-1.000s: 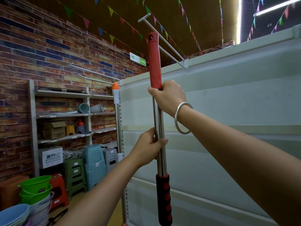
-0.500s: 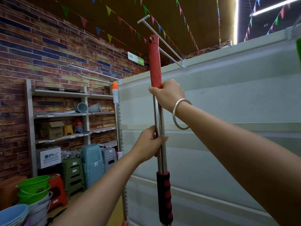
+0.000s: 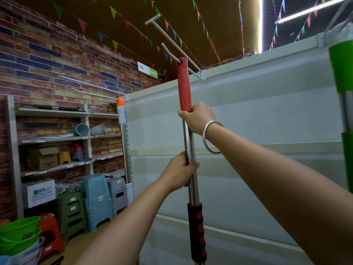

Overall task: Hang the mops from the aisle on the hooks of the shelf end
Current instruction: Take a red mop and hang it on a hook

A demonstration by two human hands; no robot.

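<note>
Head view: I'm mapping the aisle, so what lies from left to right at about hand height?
Wall shelf → orange-tipped mop → left hand → red-handled mop → right hand → green-handled mop.

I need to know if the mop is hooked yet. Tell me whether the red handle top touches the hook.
Touching. The head view shows the hook passing into the hole at the red handle top, with no gap visible.

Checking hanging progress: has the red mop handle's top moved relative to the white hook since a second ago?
Yes. The red mop handle top, previously left of the white hook, now has the prong threaded through its hole.
</note>
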